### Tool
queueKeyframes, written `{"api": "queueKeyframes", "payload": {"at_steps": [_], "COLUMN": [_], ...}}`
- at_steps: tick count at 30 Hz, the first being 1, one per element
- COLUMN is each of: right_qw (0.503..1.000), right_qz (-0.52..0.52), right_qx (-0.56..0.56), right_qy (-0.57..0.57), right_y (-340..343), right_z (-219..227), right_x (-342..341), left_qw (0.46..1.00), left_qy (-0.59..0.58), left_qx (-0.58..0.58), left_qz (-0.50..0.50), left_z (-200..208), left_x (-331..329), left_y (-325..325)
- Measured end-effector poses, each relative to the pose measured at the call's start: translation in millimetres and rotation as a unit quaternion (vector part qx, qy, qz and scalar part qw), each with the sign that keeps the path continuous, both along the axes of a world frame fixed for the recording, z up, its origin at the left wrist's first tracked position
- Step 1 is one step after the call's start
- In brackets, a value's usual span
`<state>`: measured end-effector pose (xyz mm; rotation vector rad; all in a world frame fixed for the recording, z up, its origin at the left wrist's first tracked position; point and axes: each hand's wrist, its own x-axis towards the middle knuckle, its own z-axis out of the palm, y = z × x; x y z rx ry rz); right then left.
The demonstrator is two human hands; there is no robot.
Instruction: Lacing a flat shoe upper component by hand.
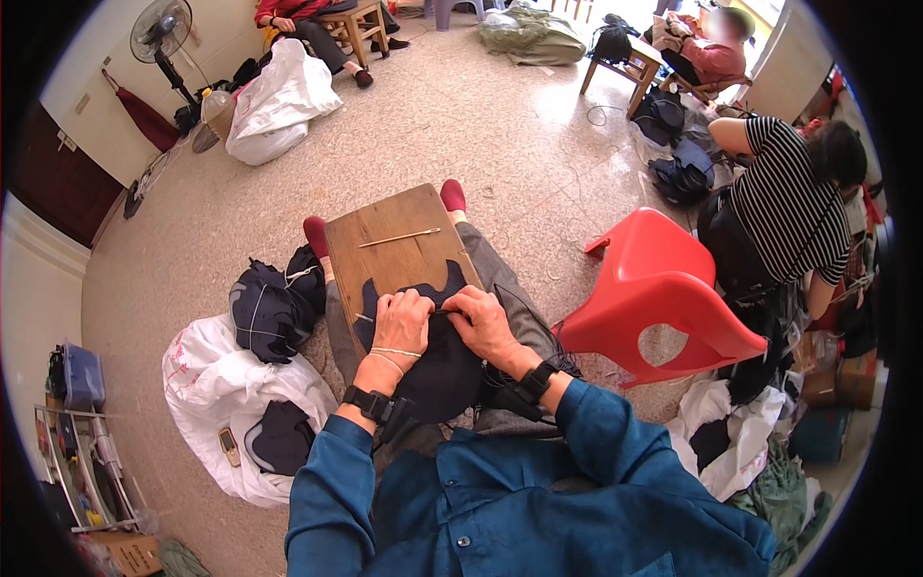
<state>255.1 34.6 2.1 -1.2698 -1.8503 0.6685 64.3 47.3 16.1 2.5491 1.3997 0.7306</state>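
Observation:
A wooden board [385, 219] lies across my lap, with a dark navy cloth piece [437, 370] on its near part. The cloth has a curved, notched far edge. My left hand [404, 322] is closed on the cloth, fingers bent and pressed down at its edge. Close beside it, my right hand [478, 319] pinches the same edge between thumb and fingers; anything small within the pinch is hidden. Farther out on the board rests a long, thin pale tool [399, 237] like a large needle. A short pale stick [364, 318] shows left of my left hand.
Tied dark cloth bundles [274, 313] stand on the floor at left, by a white sack [197, 370] carrying a phone [229, 447]. To my right is a red plastic chair [663, 288]; beyond it sits a person in a striped shirt [793, 197]. Others sit at the far side.

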Motion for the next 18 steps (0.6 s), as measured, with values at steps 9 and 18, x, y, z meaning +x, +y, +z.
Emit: {"api": "queueKeyframes", "payload": {"at_steps": [9,18], "right_qw": [1.0,0.999], "right_qz": [0.017,0.004], "right_qx": [0.006,0.001], "right_qy": [0.019,0.032], "right_y": [-0.4,-3.0], "right_z": [4.5,3.6], "right_x": [-2.4,0.6], "left_qw": [0.997,0.992], "left_qy": [0.062,0.12], "left_qx": [-0.046,-0.037], "left_qz": [-0.014,0.002], "left_z": [9.3,12.7], "left_x": [0.0,-9.1], "left_y": [10.2,7.5]}}
